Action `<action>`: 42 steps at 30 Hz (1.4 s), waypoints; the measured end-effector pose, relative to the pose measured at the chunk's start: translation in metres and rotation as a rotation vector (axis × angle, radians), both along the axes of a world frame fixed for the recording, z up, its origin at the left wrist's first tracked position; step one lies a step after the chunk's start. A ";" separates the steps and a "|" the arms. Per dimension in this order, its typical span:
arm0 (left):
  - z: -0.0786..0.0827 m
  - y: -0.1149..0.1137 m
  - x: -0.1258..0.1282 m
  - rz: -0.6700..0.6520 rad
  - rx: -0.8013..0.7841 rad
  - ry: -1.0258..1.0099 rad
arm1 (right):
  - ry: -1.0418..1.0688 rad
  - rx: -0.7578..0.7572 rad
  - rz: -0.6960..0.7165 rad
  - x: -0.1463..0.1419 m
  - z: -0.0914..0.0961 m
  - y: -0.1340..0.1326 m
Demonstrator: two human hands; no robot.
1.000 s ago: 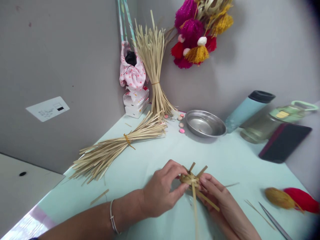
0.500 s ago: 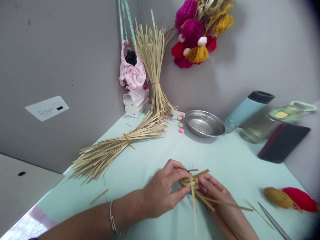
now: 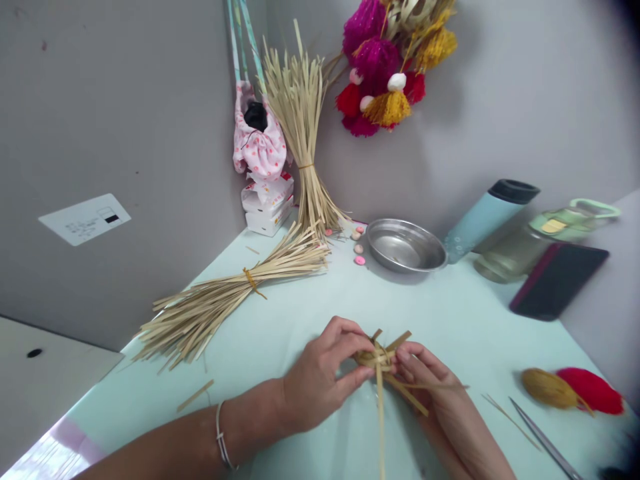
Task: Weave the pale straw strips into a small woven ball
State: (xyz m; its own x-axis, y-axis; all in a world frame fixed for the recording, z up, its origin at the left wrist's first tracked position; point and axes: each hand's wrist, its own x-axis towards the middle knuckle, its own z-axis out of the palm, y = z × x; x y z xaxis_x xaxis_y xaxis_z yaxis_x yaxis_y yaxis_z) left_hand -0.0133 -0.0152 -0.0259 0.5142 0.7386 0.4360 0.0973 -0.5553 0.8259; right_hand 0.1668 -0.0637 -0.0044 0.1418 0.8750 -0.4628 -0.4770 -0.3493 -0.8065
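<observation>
A small woven piece of flat straw strips [image 3: 379,359] is held between my hands above the table's front part. Its loose strip ends stick out upward, to the right and toward me. My left hand [image 3: 325,370] pinches its left side between thumb and fingers. On the other side, my right hand [image 3: 431,380] grips the right edge, thumb and fingertips closed on it. One long pale strip hangs straight down from the middle. Some of the right fingers are hidden behind the weave and its strips.
A tied straw bundle [image 3: 235,283] lies at left; another straw bundle [image 3: 306,133] stands in the corner. Behind my hands are a metal bowl [image 3: 406,247], a blue tumbler [image 3: 490,220], a green bottle [image 3: 510,257] and a phone [image 3: 557,280]. Yarn [image 3: 550,388] and a pointed metal tool [image 3: 543,437] lie right.
The camera view has shifted slightly. A strip end on the right now reaches less far across my right wrist, and a top strip end points more upward. Both hands keep their hold.
</observation>
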 end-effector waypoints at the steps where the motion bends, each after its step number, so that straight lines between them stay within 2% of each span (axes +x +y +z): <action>1: 0.000 0.000 0.000 -0.006 -0.001 -0.006 | -0.005 0.003 -0.001 0.000 0.000 0.000; 7: -0.001 0.001 0.000 -0.015 -0.042 -0.008 | -0.026 0.005 -0.014 -0.001 0.000 -0.001; 16: -0.005 0.001 0.005 -0.061 -0.240 -0.106 | -0.065 0.021 -0.010 0.002 -0.001 -0.002; 31: -0.007 0.003 0.012 -0.056 -0.593 -0.291 | -0.310 0.167 -0.035 0.000 -0.004 -0.004; 34: -0.006 0.003 0.012 -0.051 -0.583 -0.287 | -0.354 0.176 -0.043 0.000 -0.005 -0.006; 37: -0.004 0.002 0.011 -0.029 -0.505 -0.243 | -0.452 0.179 -0.053 0.000 -0.004 -0.007; 40: -0.003 0.002 0.009 0.020 -0.432 -0.204 | -0.683 0.221 -0.106 -0.003 0.002 -0.009; 42: -0.002 0.002 0.008 0.070 -0.389 -0.194 | -0.879 0.327 -0.124 -0.008 0.007 -0.012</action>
State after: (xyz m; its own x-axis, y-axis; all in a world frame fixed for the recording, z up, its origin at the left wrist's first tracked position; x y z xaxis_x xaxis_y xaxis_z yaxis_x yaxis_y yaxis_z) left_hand -0.0055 -0.0131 -0.0277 0.3932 0.8970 0.2021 -0.0541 -0.1968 0.9789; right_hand 0.1587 -0.0755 0.0023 0.4241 0.8977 0.1193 0.3296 -0.0303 -0.9436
